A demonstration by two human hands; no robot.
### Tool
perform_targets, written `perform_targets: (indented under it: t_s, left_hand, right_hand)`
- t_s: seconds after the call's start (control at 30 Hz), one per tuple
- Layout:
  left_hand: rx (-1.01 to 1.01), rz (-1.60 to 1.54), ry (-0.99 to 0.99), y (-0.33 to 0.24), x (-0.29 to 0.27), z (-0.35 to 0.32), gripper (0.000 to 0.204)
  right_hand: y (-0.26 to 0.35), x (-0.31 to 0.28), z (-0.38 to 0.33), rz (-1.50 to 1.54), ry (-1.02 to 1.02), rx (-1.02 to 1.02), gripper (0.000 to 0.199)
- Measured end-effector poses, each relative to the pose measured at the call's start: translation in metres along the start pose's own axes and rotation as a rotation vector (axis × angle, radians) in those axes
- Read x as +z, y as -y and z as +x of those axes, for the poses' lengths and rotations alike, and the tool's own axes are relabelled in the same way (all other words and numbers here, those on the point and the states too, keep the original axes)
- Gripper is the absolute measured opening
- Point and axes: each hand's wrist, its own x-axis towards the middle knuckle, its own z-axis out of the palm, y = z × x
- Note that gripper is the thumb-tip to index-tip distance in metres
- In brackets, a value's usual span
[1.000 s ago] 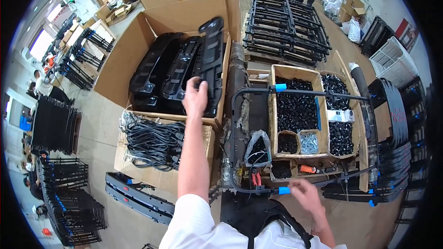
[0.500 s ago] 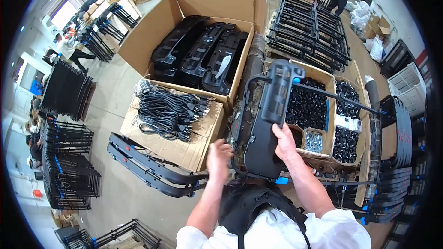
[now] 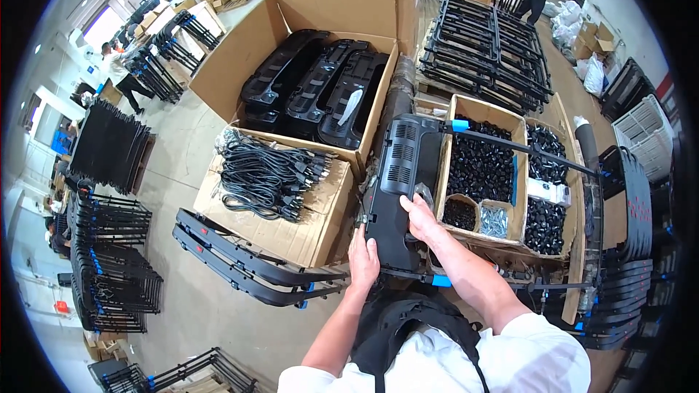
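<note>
Holding a long black plastic housing (image 3: 397,189) lengthwise, both hands work at its near end, just above the wearer's chest. Left hand (image 3: 363,258) is closed on the lower left edge, fingers wrapped over the rim. Right hand (image 3: 420,220) presses palm-down on the top face, fingers curled over the right edge; both grips look firm. The housing lies along the 12 o'clock line, over a black metal tube frame (image 3: 510,147) with blue end caps.

Judgement: the step seems to be seating the housing on the frame. It goes best with the long axis kept square to the frame, the edges supported on both sides, and pressure spread evenly so the moulded shell does not twist.

Housing: matte moulded plastic, slotted vent grilles at the far end, rounded corners.

At 10 o'clock, a flat cardboard box (image 3: 291,229) carries coiled black power cords (image 3: 269,175), glossy and rubbery. At 2 o'clock, an open carton (image 3: 445,167) with compartments holds small black knobs (image 3: 480,167) and a bag of bright screws (image 3: 495,222).

Farther, at 11 o'clock, a large carton (image 3: 240,65) holds more housings (image 3: 313,87) stacked on edge. At 1 o'clock, black wire frames (image 3: 484,51) lie piled flat.
</note>
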Motion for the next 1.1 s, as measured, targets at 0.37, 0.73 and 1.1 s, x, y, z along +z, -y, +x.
perform_targets:
  t_s: [0.37,0.73,1.1]
  left_hand:
    - [0.003,0.008,0.015,-0.025,-0.014,0.003,0.058]
    - [0.161,0.386,0.062,-0.102,0.013,0.096,0.089]
    - [0.006,0.780,0.188,-0.123,0.069,0.147,0.115]
  right_hand:
    - [0.066,-0.053,-0.064,-0.733,-0.198,-0.291,0.050]
    - [0.076,-0.118,-0.256,-0.609,-0.232,-0.091,0.034]
    - [0.050,-0.136,-0.326,-0.678,-0.354,-0.104,0.035]
